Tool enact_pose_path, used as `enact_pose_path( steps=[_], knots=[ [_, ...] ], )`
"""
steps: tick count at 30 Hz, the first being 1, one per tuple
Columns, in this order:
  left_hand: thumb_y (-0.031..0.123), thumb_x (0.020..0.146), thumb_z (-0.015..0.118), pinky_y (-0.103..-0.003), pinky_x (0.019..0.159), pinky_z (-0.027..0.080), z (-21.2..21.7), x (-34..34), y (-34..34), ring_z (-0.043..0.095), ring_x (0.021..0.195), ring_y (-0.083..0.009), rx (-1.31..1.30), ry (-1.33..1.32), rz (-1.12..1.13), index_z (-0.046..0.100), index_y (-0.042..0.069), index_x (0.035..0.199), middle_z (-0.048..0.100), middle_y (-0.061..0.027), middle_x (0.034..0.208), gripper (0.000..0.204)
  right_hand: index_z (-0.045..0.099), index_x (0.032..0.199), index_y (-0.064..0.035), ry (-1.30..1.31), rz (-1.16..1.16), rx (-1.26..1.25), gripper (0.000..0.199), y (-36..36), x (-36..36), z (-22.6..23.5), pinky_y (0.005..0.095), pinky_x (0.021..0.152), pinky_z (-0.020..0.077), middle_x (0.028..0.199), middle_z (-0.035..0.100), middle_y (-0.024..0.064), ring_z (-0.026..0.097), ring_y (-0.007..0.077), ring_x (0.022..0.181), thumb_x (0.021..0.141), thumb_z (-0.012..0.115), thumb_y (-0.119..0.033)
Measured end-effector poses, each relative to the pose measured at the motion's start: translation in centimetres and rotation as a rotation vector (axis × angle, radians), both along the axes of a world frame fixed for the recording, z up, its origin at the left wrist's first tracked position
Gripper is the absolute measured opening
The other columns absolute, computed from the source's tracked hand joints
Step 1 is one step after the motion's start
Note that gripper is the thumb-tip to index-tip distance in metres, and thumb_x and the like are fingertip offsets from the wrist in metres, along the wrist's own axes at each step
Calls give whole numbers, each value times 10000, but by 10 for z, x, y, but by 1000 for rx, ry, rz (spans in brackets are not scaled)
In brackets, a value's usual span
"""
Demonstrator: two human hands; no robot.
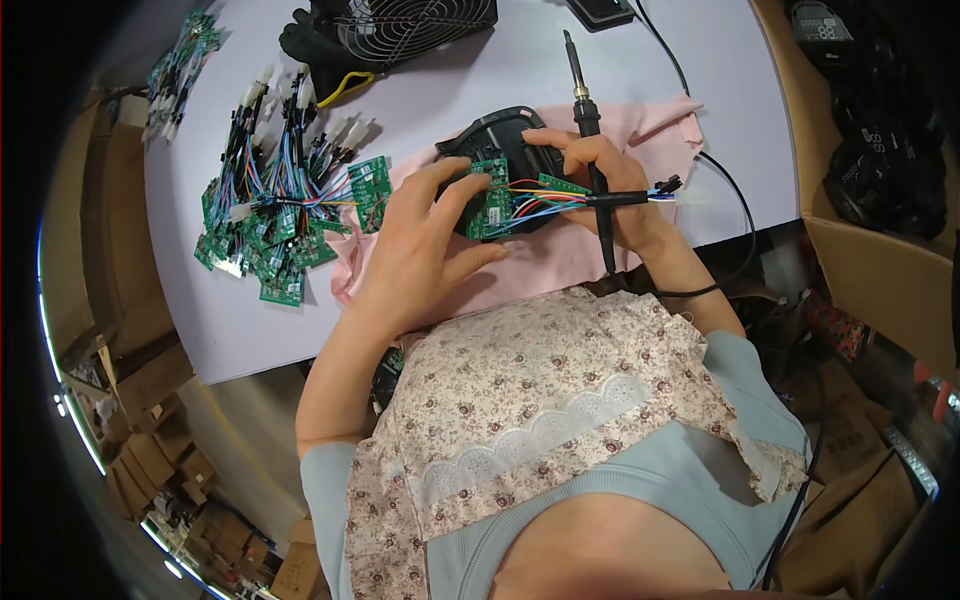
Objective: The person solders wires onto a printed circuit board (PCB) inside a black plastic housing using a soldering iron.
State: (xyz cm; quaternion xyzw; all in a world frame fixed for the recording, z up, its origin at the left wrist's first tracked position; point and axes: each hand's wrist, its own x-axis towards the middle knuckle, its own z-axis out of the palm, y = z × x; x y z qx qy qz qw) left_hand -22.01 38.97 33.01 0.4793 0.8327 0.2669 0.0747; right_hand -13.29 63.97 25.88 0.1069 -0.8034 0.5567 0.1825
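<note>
My left hand rests on a pink cloth and pinches a small green circuit board with coloured wires. The board lies on a black plastic housing. My right hand holds a soldering iron with its tip pointing away from me, and its fingers also touch the housing and the bundle of coloured wires. The iron's black cord runs back toward my body.
A heap of green circuit boards with wire harnesses lies on the white table to the left. A black fan stands at the far edge. Cardboard boxes with black parts stand on the right.
</note>
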Motion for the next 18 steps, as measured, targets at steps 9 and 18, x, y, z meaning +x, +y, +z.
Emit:
enact_pose_path(
  steps=[9,18],
  knots=[
    [383,780,828,-458,1103,385,3,6,-4,487,1328,-361,-90,-190,-93,514,97,1445,514,-145,1442,789,501,1035,-68,-62,-24,33,401,-12,33,34,289,606,474,1291,679,155,547,165,644,777,804,-20],
    [360,764,844,-466,1137,371,-20,9,9,465,1352,-384,23,-246,-23,506,50,1430,503,-180,1445,809,463,1032,-47,-22,-24,-70,410,3,30,0,301,748,530,1308,655,213,649,198,853,788,783,34]
  ],
)
